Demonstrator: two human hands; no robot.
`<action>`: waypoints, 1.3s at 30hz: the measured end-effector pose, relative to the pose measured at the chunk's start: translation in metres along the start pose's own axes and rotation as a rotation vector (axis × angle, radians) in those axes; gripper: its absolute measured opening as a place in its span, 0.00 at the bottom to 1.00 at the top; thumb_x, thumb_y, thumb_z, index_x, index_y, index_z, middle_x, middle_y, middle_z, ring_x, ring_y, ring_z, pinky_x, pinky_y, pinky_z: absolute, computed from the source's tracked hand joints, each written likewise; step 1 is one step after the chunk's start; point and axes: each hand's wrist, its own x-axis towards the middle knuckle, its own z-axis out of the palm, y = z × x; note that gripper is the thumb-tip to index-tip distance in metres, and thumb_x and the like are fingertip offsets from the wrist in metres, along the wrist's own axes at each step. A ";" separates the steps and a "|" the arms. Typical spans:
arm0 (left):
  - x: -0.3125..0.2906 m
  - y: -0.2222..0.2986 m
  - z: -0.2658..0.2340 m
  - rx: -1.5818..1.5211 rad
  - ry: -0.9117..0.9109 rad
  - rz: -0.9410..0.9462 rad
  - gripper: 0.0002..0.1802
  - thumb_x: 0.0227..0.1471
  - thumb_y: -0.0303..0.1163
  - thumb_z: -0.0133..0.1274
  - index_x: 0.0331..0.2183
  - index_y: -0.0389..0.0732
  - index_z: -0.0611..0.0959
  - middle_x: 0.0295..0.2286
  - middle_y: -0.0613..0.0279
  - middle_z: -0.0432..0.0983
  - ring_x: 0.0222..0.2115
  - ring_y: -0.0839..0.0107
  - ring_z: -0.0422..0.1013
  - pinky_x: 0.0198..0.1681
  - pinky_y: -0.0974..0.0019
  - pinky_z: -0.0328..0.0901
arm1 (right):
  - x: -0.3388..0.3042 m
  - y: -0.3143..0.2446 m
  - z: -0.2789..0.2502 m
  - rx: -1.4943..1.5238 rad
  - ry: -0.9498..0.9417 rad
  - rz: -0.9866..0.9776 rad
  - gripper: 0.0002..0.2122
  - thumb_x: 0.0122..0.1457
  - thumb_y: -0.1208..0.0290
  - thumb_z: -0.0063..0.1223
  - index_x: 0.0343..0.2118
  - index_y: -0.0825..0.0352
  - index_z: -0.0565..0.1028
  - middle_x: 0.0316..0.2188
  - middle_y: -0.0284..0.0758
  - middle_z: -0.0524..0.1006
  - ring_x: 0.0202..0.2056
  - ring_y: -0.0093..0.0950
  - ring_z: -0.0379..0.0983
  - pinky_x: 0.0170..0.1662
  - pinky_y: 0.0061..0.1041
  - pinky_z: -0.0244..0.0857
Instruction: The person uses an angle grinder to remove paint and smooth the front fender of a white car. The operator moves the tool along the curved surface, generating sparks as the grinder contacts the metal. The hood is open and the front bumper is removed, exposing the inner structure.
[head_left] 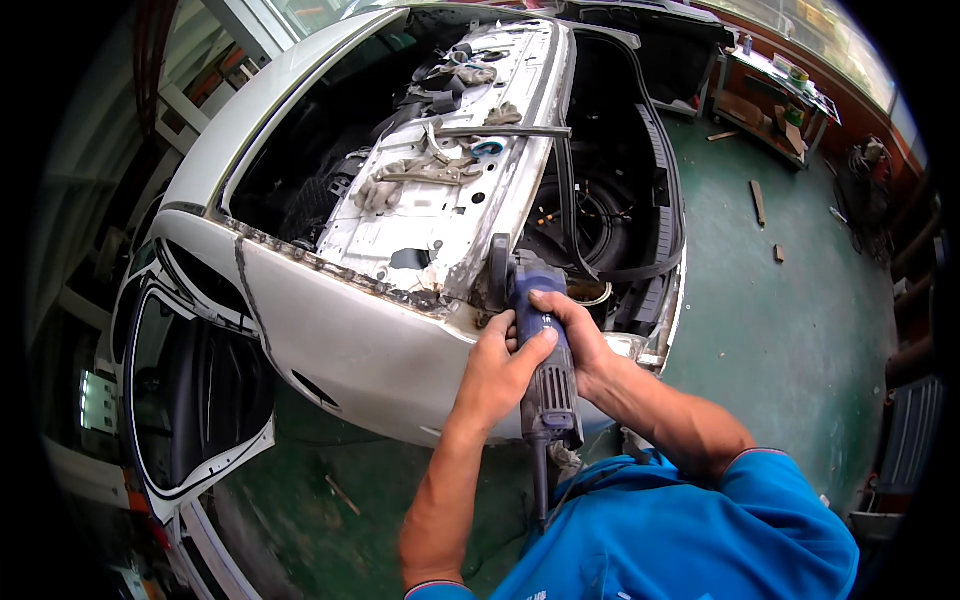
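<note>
A blue and grey angle grinder [540,345] is gripped by both hands. My left hand [497,372] wraps its body from the left, thumb across the top. My right hand [573,330] holds it from the right, nearer the head. The grinder's disc [497,272] touches the rusty rear corner edge of a stripped white car body [340,330], beside the bare parcel shelf panel [440,190]. The grinder's cord runs down toward my blue shirt [690,535].
The open boot [610,210] shows a spare wheel and a loose black rubber seal. Gloves and straps lie on the panel. A rear door [190,400] stands open at left. A green floor [790,320] has wood scraps, and a cluttered workbench [775,100] stands at the far right.
</note>
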 end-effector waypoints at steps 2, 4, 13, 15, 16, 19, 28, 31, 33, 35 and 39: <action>-0.004 -0.003 0.000 -0.044 -0.018 0.000 0.35 0.59 0.40 0.60 0.57 0.24 0.71 0.42 0.52 0.79 0.40 0.73 0.76 0.44 0.69 0.72 | -0.005 -0.002 0.004 -0.050 0.024 -0.003 0.18 0.61 0.56 0.57 0.38 0.71 0.75 0.29 0.41 0.80 0.29 0.34 0.80 0.37 0.34 0.79; -0.009 -0.018 0.003 -0.104 -0.026 0.042 0.36 0.59 0.37 0.59 0.60 0.22 0.67 0.46 0.52 0.76 0.44 0.74 0.74 0.48 0.71 0.70 | -0.009 -0.001 0.003 -0.108 0.039 -0.011 0.17 0.61 0.58 0.58 0.38 0.72 0.76 0.29 0.41 0.80 0.28 0.33 0.80 0.36 0.33 0.78; -0.013 -0.037 0.016 -0.307 0.031 0.105 0.37 0.57 0.38 0.53 0.60 0.23 0.66 0.52 0.49 0.71 0.50 0.66 0.70 0.58 0.64 0.64 | -0.017 -0.008 0.013 -0.382 0.106 -0.133 0.14 0.58 0.64 0.62 0.39 0.71 0.76 0.30 0.35 0.78 0.27 0.27 0.77 0.32 0.30 0.76; -0.017 -0.046 0.016 -0.259 0.068 0.175 0.37 0.57 0.38 0.53 0.60 0.23 0.66 0.51 0.49 0.71 0.50 0.66 0.70 0.57 0.64 0.64 | -0.021 -0.007 0.020 -0.464 0.152 -0.151 0.15 0.58 0.64 0.63 0.39 0.71 0.76 0.30 0.35 0.78 0.27 0.26 0.77 0.32 0.29 0.76; -0.020 -0.051 0.017 -0.236 0.087 0.210 0.37 0.56 0.39 0.53 0.60 0.23 0.66 0.51 0.50 0.71 0.49 0.66 0.70 0.56 0.64 0.65 | -0.024 -0.008 0.025 -0.506 0.176 -0.159 0.15 0.58 0.64 0.64 0.39 0.71 0.76 0.30 0.35 0.78 0.27 0.26 0.77 0.32 0.29 0.75; -0.017 -0.051 0.021 -0.282 0.110 0.182 0.39 0.56 0.40 0.53 0.60 0.23 0.66 0.51 0.49 0.71 0.50 0.66 0.70 0.55 0.65 0.65 | -0.025 -0.014 0.025 -0.518 0.154 -0.121 0.17 0.57 0.64 0.65 0.41 0.72 0.76 0.32 0.36 0.78 0.29 0.25 0.77 0.32 0.28 0.75; -0.011 -0.051 0.017 -0.260 0.117 0.194 0.39 0.56 0.40 0.53 0.61 0.23 0.65 0.51 0.48 0.71 0.49 0.67 0.71 0.55 0.65 0.66 | -0.023 -0.017 0.026 -0.446 0.110 -0.105 0.15 0.58 0.64 0.64 0.40 0.71 0.76 0.31 0.35 0.78 0.30 0.25 0.78 0.34 0.28 0.76; -0.009 -0.034 0.011 -0.271 0.060 0.078 0.41 0.56 0.39 0.59 0.62 0.24 0.65 0.49 0.50 0.73 0.47 0.68 0.73 0.53 0.66 0.68 | -0.010 -0.008 0.007 -0.246 0.070 -0.064 0.15 0.60 0.62 0.62 0.39 0.71 0.75 0.30 0.38 0.78 0.28 0.28 0.78 0.35 0.30 0.77; -0.013 -0.036 0.011 -0.230 0.093 0.024 0.40 0.56 0.40 0.64 0.60 0.25 0.68 0.45 0.52 0.76 0.43 0.71 0.74 0.46 0.68 0.71 | -0.014 -0.003 0.006 -0.102 0.074 0.053 0.16 0.61 0.60 0.60 0.38 0.70 0.75 0.30 0.41 0.80 0.28 0.30 0.80 0.35 0.30 0.79; -0.016 -0.027 0.014 -0.088 0.111 0.028 0.39 0.56 0.41 0.65 0.58 0.25 0.71 0.44 0.52 0.77 0.42 0.71 0.75 0.44 0.66 0.72 | -0.014 -0.002 -0.001 -0.050 0.072 0.071 0.18 0.60 0.57 0.60 0.39 0.70 0.76 0.32 0.42 0.81 0.29 0.33 0.81 0.38 0.33 0.80; -0.013 -0.015 0.010 0.051 0.109 0.031 0.37 0.58 0.38 0.62 0.59 0.23 0.70 0.44 0.53 0.77 0.42 0.74 0.74 0.45 0.69 0.70 | -0.007 0.001 -0.009 -0.003 0.051 0.103 0.22 0.60 0.54 0.59 0.42 0.71 0.75 0.32 0.43 0.82 0.31 0.35 0.81 0.40 0.38 0.79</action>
